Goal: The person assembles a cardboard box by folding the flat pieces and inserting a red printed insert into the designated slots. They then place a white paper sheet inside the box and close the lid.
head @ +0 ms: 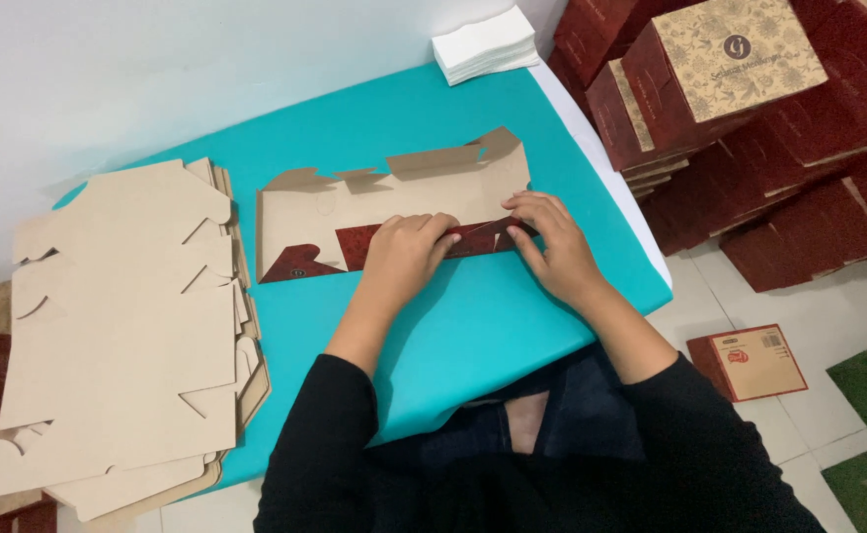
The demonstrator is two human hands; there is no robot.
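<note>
Head view of a flat die-cut box blank [394,202] lying kraft side up on the turquoise surface [473,326], its near edge folded over so the dark red printed flap [359,242] shows. The left hand [406,252] lies palm down with fingers together, pressing the fold flat; the right hand [552,242] pinches the flap's end at the right corner. To do this well, in my judgement, the crease should be run along the scored line with even pressure, corner aligned before flattening. A stack of unfolded blanks [122,326] sits to the left, white sheets [483,44] at the far edge, finished red boxes [749,118] piled right.
</note>
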